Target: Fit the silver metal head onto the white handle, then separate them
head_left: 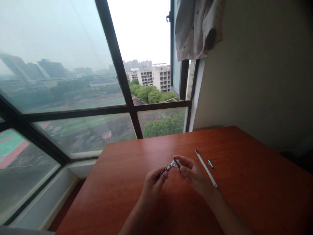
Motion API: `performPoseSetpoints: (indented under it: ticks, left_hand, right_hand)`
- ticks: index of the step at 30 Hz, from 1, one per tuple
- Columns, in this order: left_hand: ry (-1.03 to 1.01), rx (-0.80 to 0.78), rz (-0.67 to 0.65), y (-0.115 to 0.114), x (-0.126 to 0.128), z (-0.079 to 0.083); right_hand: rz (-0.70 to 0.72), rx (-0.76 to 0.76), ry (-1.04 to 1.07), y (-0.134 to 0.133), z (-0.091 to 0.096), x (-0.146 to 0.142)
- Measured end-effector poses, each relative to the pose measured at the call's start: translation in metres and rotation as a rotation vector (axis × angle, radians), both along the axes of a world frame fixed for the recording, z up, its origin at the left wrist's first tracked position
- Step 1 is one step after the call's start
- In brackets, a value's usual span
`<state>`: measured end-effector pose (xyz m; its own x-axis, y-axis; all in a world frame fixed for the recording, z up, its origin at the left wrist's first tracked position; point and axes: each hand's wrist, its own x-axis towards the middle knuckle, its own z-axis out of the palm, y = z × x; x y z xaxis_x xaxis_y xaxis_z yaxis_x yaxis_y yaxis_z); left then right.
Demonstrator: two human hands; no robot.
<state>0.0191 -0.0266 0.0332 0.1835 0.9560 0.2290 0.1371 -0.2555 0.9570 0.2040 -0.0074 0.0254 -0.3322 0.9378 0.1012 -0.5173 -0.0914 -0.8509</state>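
My left hand point(154, 181) is closed around the dark handle of a razor point(170, 165), whose silver neck points up to the right. At the end of that neck, my right hand point(192, 171) pinches a small dark bar that looks like a razor blade head point(176, 162). The bar lies across the neck and seems to touch it; whether they are joined I cannot tell. Both hands are just above the table. A white toothbrush point(206, 169) lies right of my right hand, and beyond it rests a second small dark bar point(210, 164) with a shiny edge.
The reddish-brown wooden table point(117, 182) reaches up to the window frame point(107, 112). One window pane stands open at the back. A light cloth garment point(195, 29) hangs at the upper right, in front of a plain wall point(256, 71).
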Motion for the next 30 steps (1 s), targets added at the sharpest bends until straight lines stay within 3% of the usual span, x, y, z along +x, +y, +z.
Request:
performPoseSetpoints:
  ticks: [30]
  left_hand:
    - [0.068,0.021,0.018,0.0026,-0.0005,-0.0036]
  right_hand:
    - [-0.030,0.074,-0.058,0.0020,-0.0022,-0.0003]
